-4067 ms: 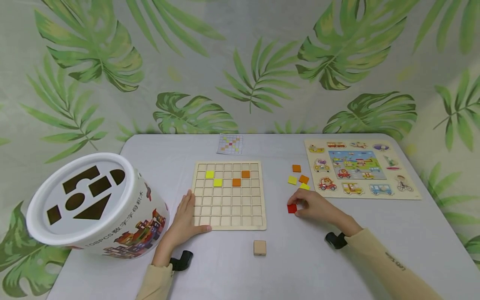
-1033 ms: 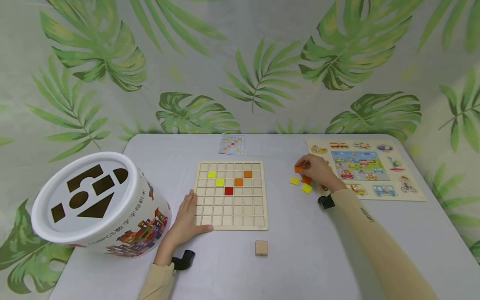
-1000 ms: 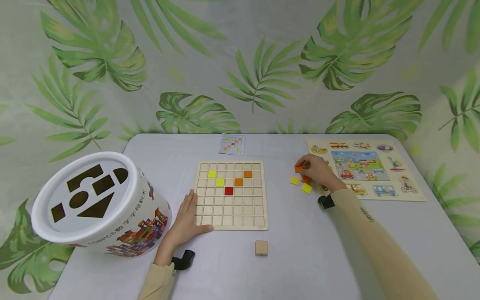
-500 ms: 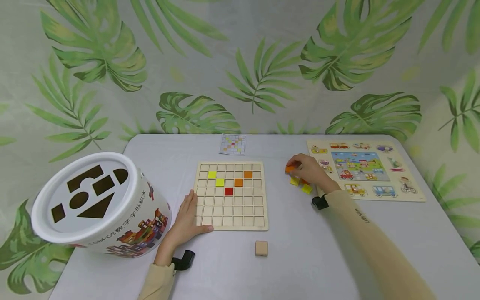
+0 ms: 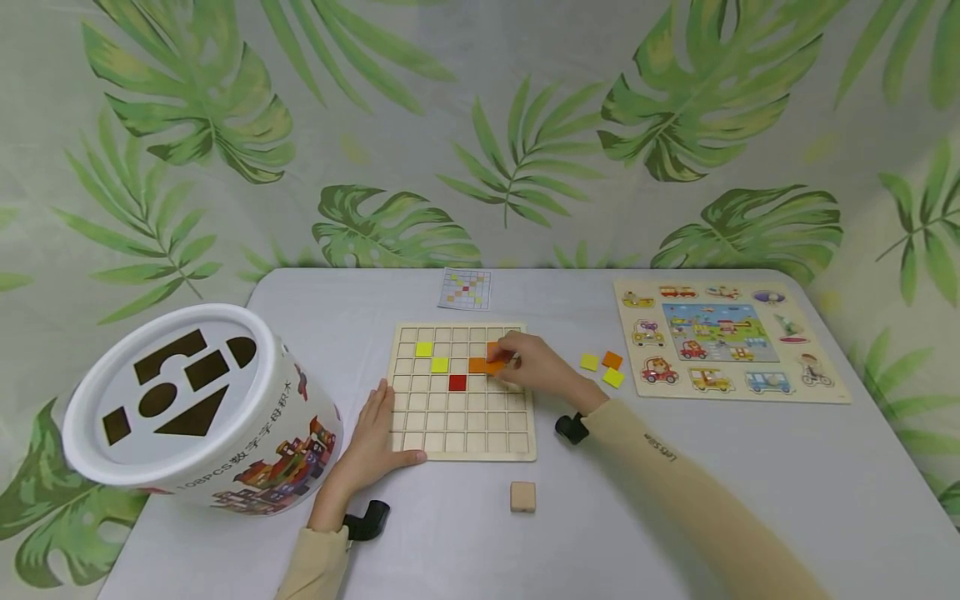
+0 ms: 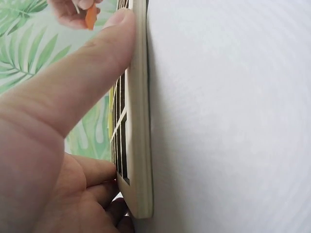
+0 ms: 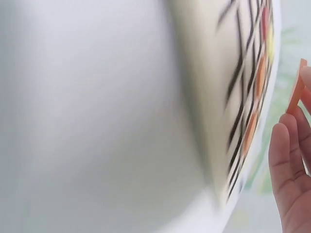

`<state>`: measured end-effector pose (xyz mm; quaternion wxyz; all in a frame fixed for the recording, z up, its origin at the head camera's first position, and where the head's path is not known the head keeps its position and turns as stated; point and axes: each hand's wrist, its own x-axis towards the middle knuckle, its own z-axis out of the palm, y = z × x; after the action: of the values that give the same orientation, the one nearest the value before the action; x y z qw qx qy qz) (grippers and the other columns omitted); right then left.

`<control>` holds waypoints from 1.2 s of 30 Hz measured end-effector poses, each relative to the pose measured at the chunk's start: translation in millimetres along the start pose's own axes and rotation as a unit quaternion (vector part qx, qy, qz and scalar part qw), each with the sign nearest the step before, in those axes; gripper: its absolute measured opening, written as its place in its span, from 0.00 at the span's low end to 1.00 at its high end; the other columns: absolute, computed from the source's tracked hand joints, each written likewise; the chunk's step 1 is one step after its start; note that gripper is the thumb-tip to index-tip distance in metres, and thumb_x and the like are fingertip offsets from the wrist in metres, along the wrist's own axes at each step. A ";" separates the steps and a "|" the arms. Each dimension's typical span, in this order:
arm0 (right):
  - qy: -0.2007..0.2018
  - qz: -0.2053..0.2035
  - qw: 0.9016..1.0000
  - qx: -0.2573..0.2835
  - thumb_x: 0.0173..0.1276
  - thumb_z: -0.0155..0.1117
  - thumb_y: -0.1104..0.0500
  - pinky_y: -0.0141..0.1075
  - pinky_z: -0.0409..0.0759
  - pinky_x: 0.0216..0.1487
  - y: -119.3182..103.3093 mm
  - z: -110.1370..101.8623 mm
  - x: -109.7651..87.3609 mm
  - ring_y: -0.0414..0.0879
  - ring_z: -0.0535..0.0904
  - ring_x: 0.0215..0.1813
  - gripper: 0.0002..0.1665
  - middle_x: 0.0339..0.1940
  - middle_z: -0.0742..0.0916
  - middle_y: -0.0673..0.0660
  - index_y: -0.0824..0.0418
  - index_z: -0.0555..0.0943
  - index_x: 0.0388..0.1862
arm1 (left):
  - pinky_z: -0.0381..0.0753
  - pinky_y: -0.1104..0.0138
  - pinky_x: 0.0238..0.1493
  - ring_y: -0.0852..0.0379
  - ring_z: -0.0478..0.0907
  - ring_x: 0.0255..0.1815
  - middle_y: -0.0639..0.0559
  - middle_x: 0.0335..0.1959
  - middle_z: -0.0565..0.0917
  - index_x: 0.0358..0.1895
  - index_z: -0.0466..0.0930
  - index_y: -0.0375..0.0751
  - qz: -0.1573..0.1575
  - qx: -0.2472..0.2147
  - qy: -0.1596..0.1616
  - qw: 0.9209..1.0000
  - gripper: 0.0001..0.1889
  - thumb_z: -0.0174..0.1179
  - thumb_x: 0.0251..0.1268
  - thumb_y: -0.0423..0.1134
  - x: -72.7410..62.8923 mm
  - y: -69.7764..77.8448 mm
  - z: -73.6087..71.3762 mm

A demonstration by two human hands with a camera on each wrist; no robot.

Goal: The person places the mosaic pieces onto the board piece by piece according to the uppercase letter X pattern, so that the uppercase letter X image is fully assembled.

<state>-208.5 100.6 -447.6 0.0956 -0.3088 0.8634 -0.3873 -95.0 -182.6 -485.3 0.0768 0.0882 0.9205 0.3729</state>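
Observation:
A wooden grid board [image 5: 465, 422] lies mid-table, with two yellow tiles [image 5: 424, 349], a red tile [image 5: 457, 382] and two orange tiles [image 5: 477, 365] in its cells. My left hand [image 5: 367, 437] rests at the board's left edge, fingers extended, thumb on the front edge. In the left wrist view that thumb [image 6: 97, 58] lies along the wooden rim. Over the board's right part, my right hand [image 5: 536, 362] pinches another orange tile [image 7: 296, 90] between thumb and fingertips. The wrist views show this tile held above the board's surface, tilted.
Two loose yellow tiles [image 5: 589, 362] and an orange tile [image 5: 612, 359] lie right of the board. Behind it is a pattern card [image 5: 465, 288]. A wooden block [image 5: 522, 497] sits in front, a large bucket [image 5: 262, 442] at left, a vehicle puzzle [image 5: 791, 383] at right.
The red tile, earlier in my right hand, now sits in the grid. My right hand has picked an orange tile from the loose ones and moved left over the board. The left hand stays put.

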 end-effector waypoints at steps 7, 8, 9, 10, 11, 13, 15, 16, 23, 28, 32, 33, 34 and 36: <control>-0.053 -0.045 0.997 -0.017 0.61 0.67 0.65 0.31 0.75 0.40 -31.2 34.8 17.7 0.44 0.74 0.38 0.08 0.36 0.81 0.50 0.61 0.83 0.41 | 0.36 0.42 0.69 0.34 0.30 0.74 0.32 0.75 0.35 0.72 0.38 0.20 -0.010 0.003 -0.014 1.000 0.62 0.75 0.46 0.48 -0.5 1.3 -2.0; -0.060 -0.048 0.997 -0.016 0.61 0.66 0.66 0.31 0.75 0.40 -34.6 38.5 19.7 0.44 0.75 0.38 0.08 0.36 0.81 0.51 0.61 0.83 0.41 | 0.37 0.42 0.69 0.34 0.30 0.74 0.32 0.75 0.35 0.72 0.38 0.21 -0.011 0.003 -0.015 1.000 0.62 0.75 0.46 0.48 -0.5 1.6 -2.3; -0.067 -0.050 0.996 -0.018 0.61 0.67 0.66 0.31 0.75 0.40 -37.1 42.4 21.7 0.44 0.75 0.38 0.08 0.36 0.81 0.51 0.62 0.83 0.41 | 0.37 0.42 0.69 0.34 0.30 0.74 0.32 0.75 0.35 0.72 0.38 0.21 -0.011 0.003 -0.016 1.000 0.62 0.75 0.46 0.48 -0.6 2.0 -2.7; -0.073 -0.050 0.996 -0.020 0.61 0.67 0.66 0.31 0.75 0.40 -39.5 45.7 23.5 0.44 0.75 0.38 0.08 0.36 0.81 0.52 0.61 0.83 0.40 | 0.37 0.41 0.69 0.34 0.30 0.74 0.32 0.75 0.35 0.72 0.39 0.20 -0.011 0.003 -0.016 1.000 0.62 0.75 0.46 0.49 -0.8 2.3 -3.1; -0.079 -0.049 0.995 -0.024 0.61 0.67 0.66 0.30 0.75 0.40 -41.0 49.0 25.3 0.44 0.75 0.38 0.08 0.36 0.81 0.52 0.61 0.83 0.40 | 0.37 0.41 0.69 0.34 0.30 0.74 0.32 0.75 0.35 0.72 0.39 0.20 -0.012 0.002 -0.016 1.000 0.62 0.75 0.46 0.49 -0.9 2.5 -3.4; -0.088 -0.043 0.995 -0.029 0.61 0.67 0.66 0.30 0.74 0.41 -43.5 54.2 28.0 0.44 0.75 0.38 0.08 0.36 0.80 0.52 0.61 0.83 0.40 | 0.37 0.41 0.68 0.34 0.30 0.74 0.32 0.75 0.35 0.72 0.39 0.21 -0.012 0.001 -0.017 1.000 0.62 0.74 0.47 0.49 -1.3 2.4 -3.7; -0.094 -0.036 0.994 -0.042 0.61 0.68 0.65 0.31 0.73 0.41 -45.2 58.5 30.3 0.43 0.74 0.37 0.08 0.35 0.80 0.50 0.60 0.83 0.39 | 0.37 0.41 0.69 0.34 0.30 0.74 0.32 0.75 0.35 0.72 0.39 0.21 -0.012 0.000 -0.016 1.000 0.61 0.74 0.47 0.49 -2.0 2.2 -3.9; -0.097 -0.033 0.993 -0.049 0.61 0.68 0.65 0.30 0.73 0.41 -45.9 60.3 31.3 0.43 0.73 0.37 0.08 0.35 0.80 0.50 0.59 0.83 0.39 | 0.37 0.42 0.69 0.34 0.30 0.74 0.32 0.75 0.35 0.72 0.39 0.21 -0.012 0.000 -0.016 1.000 0.61 0.74 0.47 0.49 -2.2 1.8 -4.0; -0.102 -0.044 0.991 -0.077 0.61 0.69 0.65 0.32 0.71 0.41 -50.3 66.5 35.2 0.43 0.71 0.37 0.07 0.35 0.80 0.50 0.60 0.82 0.39 | 0.37 0.40 0.68 0.32 0.32 0.74 0.30 0.75 0.37 0.71 0.41 0.19 0.002 -0.007 -0.004 1.000 0.61 0.75 0.46 0.49 -3.4 0.8 -3.7; -0.103 -0.034 0.993 -0.055 0.61 0.68 0.66 0.29 0.73 0.40 -47.0 64.3 31.6 0.42 0.73 0.38 0.08 0.36 0.80 0.50 0.60 0.83 0.41 | 0.37 0.41 0.68 0.33 0.31 0.74 0.31 0.75 0.36 0.72 0.40 0.19 -0.002 -0.004 -0.007 1.000 0.61 0.75 0.46 0.48 -3.0 0.3 -3.0; -0.083 -0.026 0.996 -0.011 0.61 0.65 0.67 0.30 0.76 0.40 -38.3 52.5 22.6 0.42 0.75 0.37 0.09 0.37 0.81 0.51 0.62 0.83 0.42 | 0.36 0.42 0.69 0.34 0.31 0.74 0.32 0.75 0.35 0.72 0.39 0.20 -0.009 -0.001 -0.012 1.000 0.61 0.75 0.46 0.48 -2.2 1.0 -2.5; -0.075 -0.024 0.997 0.000 0.62 0.65 0.68 0.30 0.76 0.40 -34.7 47.8 19.2 0.41 0.75 0.37 0.09 0.37 0.82 0.51 0.62 0.83 0.42 | 0.36 0.42 0.69 0.34 0.31 0.74 0.32 0.75 0.36 0.72 0.39 0.20 -0.009 -0.002 -0.011 1.000 0.61 0.75 0.46 0.48 -1.9 1.2 -2.3; -0.067 -0.021 0.997 0.011 0.62 0.65 0.68 0.31 0.77 0.41 -30.9 42.4 15.3 0.42 0.76 0.37 0.09 0.38 0.82 0.52 0.63 0.82 0.42 | 0.36 0.42 0.69 0.34 0.31 0.74 0.32 0.75 0.36 0.72 0.39 0.20 -0.009 -0.003 -0.010 1.000 0.61 0.75 0.46 0.47 -1.7 1.2 -2.0; -0.049 -0.014 0.999 0.020 0.62 0.65 0.68 0.31 0.77 0.41 -21.4 29.9 6.4 0.41 0.76 0.37 0.09 0.37 0.83 0.52 0.63 0.83 0.42 | 0.36 0.42 0.69 0.34 0.31 0.74 0.32 0.75 0.36 0.72 0.40 0.20 -0.008 -0.004 -0.007 1.000 0.61 0.75 0.45 0.47 -1.3 1.2 -1.3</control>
<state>-191.7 67.6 -451.9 0.1381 -0.3377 0.8453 -0.3903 -93.8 -183.0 -483.4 0.0866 0.0835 0.9190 0.3754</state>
